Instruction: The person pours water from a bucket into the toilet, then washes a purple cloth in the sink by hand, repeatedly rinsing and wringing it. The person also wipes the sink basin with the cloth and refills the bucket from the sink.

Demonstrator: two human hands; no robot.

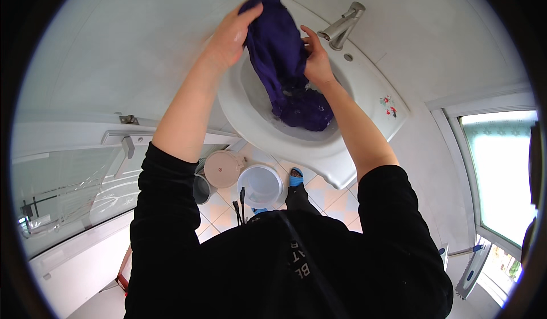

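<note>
A wet, dark purple cloth (274, 39) hangs between my hands over the white washbasin (231, 99). My left hand (231, 37) grips its upper left part, thumb lying across the fabric. On the opposite side, my right hand (318, 61) holds the cloth's right edge, with the index finger sticking up and the other fingertips partly hidden. The lower end of the cloth lies bunched in the water (256, 88) in the bowl. Whether it is a garment or a towel I cannot tell.
A metal faucet (345, 25) stands on the basin's back right. Below are a white bucket (260, 185), a pale pink lidded bin (223, 169) and a grey bin (201, 189) on the tiled floor. A glass door (85, 188) is at left, a window (501, 171) at right.
</note>
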